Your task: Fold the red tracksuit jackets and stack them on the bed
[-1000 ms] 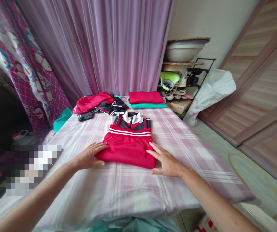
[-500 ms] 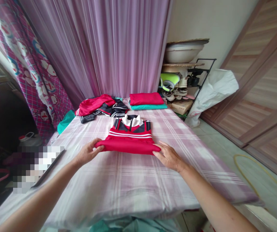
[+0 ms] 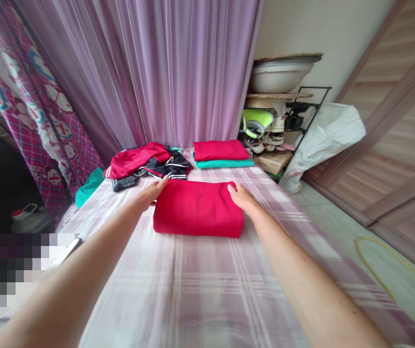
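Note:
A red jacket (image 3: 198,210) lies folded into a compact rectangle on the plaid cloth (image 3: 207,290), its plain red side up. Its white collar and stripes are hidden under the fold. My left hand (image 3: 153,191) grips the far left corner, thumb on top. At the far right corner, my right hand (image 3: 241,197) pinches the fabric between thumb and fingers. Both forearms reach forward along either side of the jacket.
Behind it on the left is a loose heap of red and black clothes (image 3: 149,162). A folded red garment (image 3: 221,150) rests on a folded teal one (image 3: 225,163) at the back. Shelves with shoes (image 3: 274,138) and a basin (image 3: 281,76) stand beyond the right edge.
Both hands have carried the jacket's near red edge away from me and over the collar. The striped front is now covered, and the hands are at the far corners.

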`<move>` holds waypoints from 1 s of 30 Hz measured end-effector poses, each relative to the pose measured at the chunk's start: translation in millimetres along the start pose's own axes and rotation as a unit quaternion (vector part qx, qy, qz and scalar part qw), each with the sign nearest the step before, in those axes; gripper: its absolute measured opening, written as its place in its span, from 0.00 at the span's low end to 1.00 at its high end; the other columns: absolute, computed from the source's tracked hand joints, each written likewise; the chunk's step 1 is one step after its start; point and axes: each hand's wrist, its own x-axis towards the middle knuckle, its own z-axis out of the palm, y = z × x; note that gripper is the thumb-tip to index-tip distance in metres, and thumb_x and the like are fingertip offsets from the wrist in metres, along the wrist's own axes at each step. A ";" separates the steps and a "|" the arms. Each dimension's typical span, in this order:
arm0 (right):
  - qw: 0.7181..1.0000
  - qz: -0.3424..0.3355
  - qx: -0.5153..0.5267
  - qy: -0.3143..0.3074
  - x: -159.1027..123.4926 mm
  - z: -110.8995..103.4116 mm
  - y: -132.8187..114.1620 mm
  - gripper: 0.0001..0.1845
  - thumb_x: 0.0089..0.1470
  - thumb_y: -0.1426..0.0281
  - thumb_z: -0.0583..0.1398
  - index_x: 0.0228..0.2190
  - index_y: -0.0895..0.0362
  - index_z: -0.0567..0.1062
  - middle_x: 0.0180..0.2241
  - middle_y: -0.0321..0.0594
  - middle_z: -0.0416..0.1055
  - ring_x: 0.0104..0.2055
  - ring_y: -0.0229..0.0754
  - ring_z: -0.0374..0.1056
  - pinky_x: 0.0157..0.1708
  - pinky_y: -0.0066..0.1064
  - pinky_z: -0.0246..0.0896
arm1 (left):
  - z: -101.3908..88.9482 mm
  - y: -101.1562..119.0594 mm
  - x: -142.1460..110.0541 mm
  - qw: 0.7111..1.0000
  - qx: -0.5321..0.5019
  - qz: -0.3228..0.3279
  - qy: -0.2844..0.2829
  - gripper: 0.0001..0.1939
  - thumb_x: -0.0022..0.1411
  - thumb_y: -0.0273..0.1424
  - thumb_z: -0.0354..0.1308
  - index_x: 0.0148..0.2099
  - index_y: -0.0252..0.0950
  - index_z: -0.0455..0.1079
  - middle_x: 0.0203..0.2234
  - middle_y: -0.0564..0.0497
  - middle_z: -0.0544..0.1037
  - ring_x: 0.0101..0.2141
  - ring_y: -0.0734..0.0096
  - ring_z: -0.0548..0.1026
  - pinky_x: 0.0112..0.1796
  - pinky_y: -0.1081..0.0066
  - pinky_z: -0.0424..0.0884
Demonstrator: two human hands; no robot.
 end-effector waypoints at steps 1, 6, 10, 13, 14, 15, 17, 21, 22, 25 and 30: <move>1.000 0.007 0.007 -0.012 3.0 7.7 2.6 0.31 0.63 0.57 0.48 0.62 0.60 0.63 0.57 0.54 0.69 0.58 0.52 0.67 0.53 0.40 0.61 | 8.7 -4.3 6.0 1.000 0.025 -0.013 0.002 0.35 0.59 0.56 0.52 0.60 0.38 0.66 0.52 0.39 0.77 0.48 0.52 0.77 0.39 0.63 0.73; 1.000 -0.005 -0.028 0.008 -9.3 38.0 22.5 0.34 0.63 0.62 0.51 0.65 0.65 0.57 0.60 0.57 0.66 0.59 0.54 0.66 0.57 0.41 0.59 | 47.5 -43.0 0.5 0.989 0.130 0.030 0.060 0.37 0.60 0.46 0.57 0.66 0.35 0.58 0.59 0.37 0.72 0.56 0.52 0.72 0.54 0.60 0.67; 0.995 -0.076 -0.054 0.038 -19.0 46.4 26.8 0.32 0.63 0.63 0.51 0.64 0.63 0.59 0.58 0.55 0.68 0.59 0.51 0.66 0.56 0.38 0.59 | 59.6 -68.9 -22.8 0.977 0.131 0.107 0.131 0.33 0.64 0.43 0.53 0.68 0.39 0.54 0.60 0.42 0.71 0.58 0.53 0.70 0.55 0.58 0.67; 0.993 -0.071 -0.099 0.006 -24.1 43.4 23.0 0.31 0.64 0.60 0.50 0.64 0.60 0.59 0.55 0.54 0.71 0.55 0.52 0.68 0.53 0.40 0.62 | 56.9 -78.6 -36.3 0.972 0.146 0.119 0.140 0.35 0.65 0.42 0.52 0.70 0.37 0.51 0.61 0.39 0.70 0.58 0.52 0.70 0.54 0.57 0.68; 0.991 -0.057 -0.118 -0.006 -26.1 40.6 20.7 0.31 0.64 0.59 0.50 0.64 0.59 0.60 0.54 0.56 0.71 0.54 0.54 0.70 0.51 0.41 0.63 | 53.9 -78.7 -39.1 0.973 0.162 0.104 0.128 0.36 0.65 0.42 0.51 0.70 0.35 0.49 0.60 0.37 0.70 0.58 0.51 0.71 0.54 0.56 0.69; 0.990 -0.043 -0.135 -0.013 -28.3 37.1 17.6 0.31 0.64 0.58 0.50 0.64 0.59 0.61 0.53 0.58 0.71 0.52 0.55 0.71 0.50 0.43 0.63 | 50.2 -76.6 -41.0 0.972 0.186 0.089 0.115 0.37 0.65 0.42 0.51 0.71 0.33 0.48 0.59 0.35 0.70 0.57 0.49 0.71 0.53 0.55 0.69; 0.986 -0.039 -0.162 -0.001 -32.6 28.8 8.2 0.31 0.63 0.58 0.52 0.63 0.59 0.62 0.55 0.61 0.68 0.52 0.58 0.70 0.49 0.46 0.63 | 42.6 -65.5 -43.0 0.958 0.256 0.083 0.101 0.38 0.64 0.42 0.51 0.71 0.33 0.48 0.60 0.32 0.68 0.55 0.46 0.73 0.52 0.53 0.69; 0.975 -0.148 -0.130 0.102 -38.0 23.5 -28.0 0.29 0.63 0.61 0.51 0.63 0.57 0.62 0.65 0.57 0.57 0.62 0.58 0.59 0.57 0.50 0.55 | 47.1 -25.7 -39.6 0.898 0.375 0.178 0.143 0.28 0.65 0.41 0.51 0.64 0.38 0.63 0.68 0.37 0.56 0.64 0.42 0.59 0.59 0.46 0.59; 0.969 -0.188 -0.105 0.119 -38.5 27.7 -38.8 0.29 0.65 0.61 0.49 0.64 0.56 0.61 0.66 0.54 0.55 0.65 0.56 0.55 0.59 0.49 0.53 | 55.0 -16.8 -37.4 0.890 0.384 0.203 0.141 0.25 0.67 0.40 0.49 0.63 0.39 0.65 0.68 0.39 0.56 0.66 0.44 0.54 0.61 0.44 0.54; 0.960 -0.255 -0.077 0.086 -39.2 51.9 -61.8 0.28 0.68 0.62 0.43 0.65 0.52 0.60 0.67 0.45 0.55 0.68 0.48 0.49 0.65 0.49 0.43 | 87.0 -5.5 -28.4 0.895 0.385 0.214 0.073 0.25 0.70 0.38 0.42 0.65 0.42 0.64 0.67 0.45 0.61 0.67 0.50 0.53 0.64 0.42 0.46; 0.978 -0.161 -0.130 -0.026 -38.4 87.3 -54.5 0.29 0.68 0.58 0.41 0.61 0.56 0.67 0.66 0.47 0.59 0.69 0.52 0.48 0.66 0.57 0.34 | 114.2 -22.5 -17.1 0.906 0.372 0.196 0.042 0.27 0.71 0.37 0.38 0.68 0.42 0.60 0.68 0.47 0.59 0.67 0.54 0.54 0.64 0.43 0.47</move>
